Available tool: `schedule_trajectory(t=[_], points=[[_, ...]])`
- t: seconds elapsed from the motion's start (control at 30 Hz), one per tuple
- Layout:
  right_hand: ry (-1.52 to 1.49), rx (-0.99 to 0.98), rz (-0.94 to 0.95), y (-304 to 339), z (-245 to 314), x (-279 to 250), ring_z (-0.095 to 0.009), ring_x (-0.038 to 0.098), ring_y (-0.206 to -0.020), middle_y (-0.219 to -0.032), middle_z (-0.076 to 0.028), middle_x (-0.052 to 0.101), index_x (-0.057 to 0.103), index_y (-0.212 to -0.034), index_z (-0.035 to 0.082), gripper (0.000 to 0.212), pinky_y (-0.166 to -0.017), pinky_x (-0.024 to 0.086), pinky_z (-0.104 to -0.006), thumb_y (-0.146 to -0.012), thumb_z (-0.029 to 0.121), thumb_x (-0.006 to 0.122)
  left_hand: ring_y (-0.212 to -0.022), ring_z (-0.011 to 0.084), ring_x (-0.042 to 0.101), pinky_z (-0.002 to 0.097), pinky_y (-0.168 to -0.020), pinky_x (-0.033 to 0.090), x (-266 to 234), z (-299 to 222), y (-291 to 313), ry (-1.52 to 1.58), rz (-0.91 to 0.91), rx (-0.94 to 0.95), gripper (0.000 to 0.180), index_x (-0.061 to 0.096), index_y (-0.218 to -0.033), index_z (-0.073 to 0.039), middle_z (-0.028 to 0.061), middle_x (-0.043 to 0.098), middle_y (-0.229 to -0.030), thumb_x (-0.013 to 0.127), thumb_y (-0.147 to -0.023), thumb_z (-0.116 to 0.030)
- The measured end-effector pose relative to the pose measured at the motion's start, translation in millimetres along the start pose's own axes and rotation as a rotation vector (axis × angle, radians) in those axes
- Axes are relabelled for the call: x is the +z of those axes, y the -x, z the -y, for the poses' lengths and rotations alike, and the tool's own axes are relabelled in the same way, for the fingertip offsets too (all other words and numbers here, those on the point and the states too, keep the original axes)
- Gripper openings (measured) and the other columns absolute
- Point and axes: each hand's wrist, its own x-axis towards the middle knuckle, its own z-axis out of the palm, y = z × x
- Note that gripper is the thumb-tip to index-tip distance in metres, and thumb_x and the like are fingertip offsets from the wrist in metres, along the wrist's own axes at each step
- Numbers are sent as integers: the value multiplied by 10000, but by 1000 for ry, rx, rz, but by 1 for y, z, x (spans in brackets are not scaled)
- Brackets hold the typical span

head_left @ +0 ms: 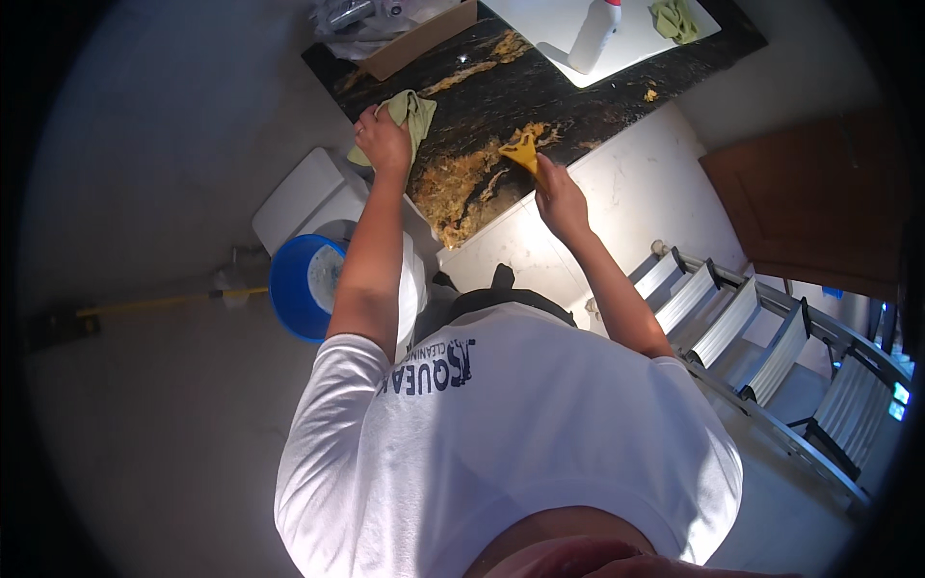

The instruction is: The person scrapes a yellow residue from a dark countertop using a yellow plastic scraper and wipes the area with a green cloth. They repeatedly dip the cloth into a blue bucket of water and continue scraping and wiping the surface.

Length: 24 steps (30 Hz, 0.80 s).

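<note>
My left hand (383, 142) is closed on a pale green cloth (417, 114), which drapes over the left edge of a black and gold marbled countertop (472, 91). In my right hand (561, 200) is a yellow scraper (521, 154), gripped by its handle. Its broad end is at the countertop near the front edge, over a gold-patterned patch; whether it touches the stone I cannot tell. The fingers of my right hand are wrapped round the handle and partly hidden.
A cardboard box (421, 40) with plastic-wrapped items stands at the back left. On the white basin (631, 48) are a white bottle (594, 37) and another green cloth (674, 21). A blue bucket (294, 289) sits by the toilet (301, 197). An aluminium ladder (761, 347) stands at right.
</note>
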Motion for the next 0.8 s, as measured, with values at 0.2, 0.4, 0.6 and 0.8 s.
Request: schedule_trajectory(t=[0.2, 0.4, 0.6, 0.8], points=[[94, -9, 193, 7, -3, 11, -333, 598, -693, -762, -133, 588, 505, -1291, 134, 524, -608, 480, -444, -782, 58, 607, -1085, 319, 506, 445, -898, 412, -1, -3, -3, 3, -5, 22, 415, 653, -1110, -104, 75, 558, -1177, 744, -720, -214], [89, -42, 137, -44, 5, 25, -316, 608, -714, -754, -129, 585, 548, -1204, 110, 373, -635, 479, -433, -834, 69, 530, -1104, 315, 488, 443, -913, 387, 3, -2, -10, 78, -20, 62, 461, 642, -1102, -87, 81, 541, -1213, 773, -675, -200], [74, 45, 274, -28, 12, 3, -338, 606, -720, -782, -139, 593, 556, -1231, 149, 385, -636, 481, -445, -853, 77, 531, -1125, 338, 466, 471, -950, 336, -5, -8, -13, 132, -130, 97, 507, 592, -1177, -89, 90, 539, -1206, 734, -740, -303], [109, -7, 259, -58, 8, 17, -346, 616, -755, -824, -148, 603, 537, -1252, 158, 396, -662, 489, -441, -864, 81, 527, -1148, 302, 478, 467, -972, 300, -14, -8, -11, 308, 114, 365, 382, 593, -1128, -138, 74, 550, -1185, 670, -815, -344]])
